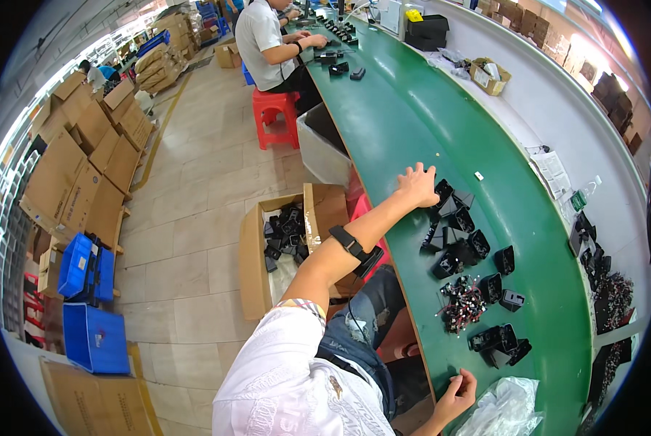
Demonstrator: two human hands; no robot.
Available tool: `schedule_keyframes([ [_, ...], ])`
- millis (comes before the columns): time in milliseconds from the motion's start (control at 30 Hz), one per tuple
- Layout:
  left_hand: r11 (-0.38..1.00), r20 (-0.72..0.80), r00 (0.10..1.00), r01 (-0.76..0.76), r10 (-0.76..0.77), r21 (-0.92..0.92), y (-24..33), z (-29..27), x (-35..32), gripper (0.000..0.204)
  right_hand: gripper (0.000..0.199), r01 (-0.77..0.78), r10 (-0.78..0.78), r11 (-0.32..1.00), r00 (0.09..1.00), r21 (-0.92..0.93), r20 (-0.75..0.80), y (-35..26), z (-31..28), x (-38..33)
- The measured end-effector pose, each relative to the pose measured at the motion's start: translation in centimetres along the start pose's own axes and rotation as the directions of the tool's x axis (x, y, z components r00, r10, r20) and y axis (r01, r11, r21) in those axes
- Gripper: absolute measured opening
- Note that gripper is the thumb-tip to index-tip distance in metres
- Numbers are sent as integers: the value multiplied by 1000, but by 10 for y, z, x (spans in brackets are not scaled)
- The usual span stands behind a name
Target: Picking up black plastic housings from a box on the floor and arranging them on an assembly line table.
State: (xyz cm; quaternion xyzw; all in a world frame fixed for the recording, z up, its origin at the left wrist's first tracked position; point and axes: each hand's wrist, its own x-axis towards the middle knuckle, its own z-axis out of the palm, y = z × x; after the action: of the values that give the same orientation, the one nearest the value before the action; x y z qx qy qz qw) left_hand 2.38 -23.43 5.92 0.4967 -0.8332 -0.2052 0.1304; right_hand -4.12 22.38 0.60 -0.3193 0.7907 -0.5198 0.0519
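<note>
My left hand (418,187) reaches far over the green workbench (405,109). Its fingers are spread at the edge of a group of black plastic housings (456,218), nearest the farthest one; whether it touches that housing is hard to tell. Low in the view, my right hand (456,396) rests by the bench's near edge with loosely bent fingers apart and nothing visible in them. Beside it lies a crumpled clear plastic bag (503,407). Between the hands sit a tangle of small wired parts (463,304) and more black housings (496,341).
At my left, an open cardboard box (252,269) holds black parts. A person in a white shirt (256,36) works farther along the bench, on a red stool (274,120). A bottle (585,195) and wired parts (616,291) line the right ledge. Blue bins (96,338) stand far left.
</note>
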Motion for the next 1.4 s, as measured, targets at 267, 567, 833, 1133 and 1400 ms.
schedule_keyframes([
  [267, 937, -269, 932, -296, 241, -186, -17, 28, 6, 48, 13, -28, 28, 1000, 999, -10, 14, -5, -1, -1],
  [567, 825, -807, 485, -261, -337, -501, -195, 9, -93, 15, 13, -65, 69, 993, 997, -100, 43, -9, 2, 3],
  [833, 607, -200, 574, 733, -794, -307, -381, 195, -264, 73, 20, -53, 78, 921, 996, -387, 50, -30, 7, 15],
  [1133, 366, 145, 357, 930, -923, 42, -332, 244, -267, 94, 20, -58, 78, 862, 997, -504, 18, -34, 3, 6],
  [1400, 626, -117, 618, 744, -777, -234, -371, 299, -241, 62, 19, -268, 284, 867, 958, -421, -25, 4, -9, 3],
])
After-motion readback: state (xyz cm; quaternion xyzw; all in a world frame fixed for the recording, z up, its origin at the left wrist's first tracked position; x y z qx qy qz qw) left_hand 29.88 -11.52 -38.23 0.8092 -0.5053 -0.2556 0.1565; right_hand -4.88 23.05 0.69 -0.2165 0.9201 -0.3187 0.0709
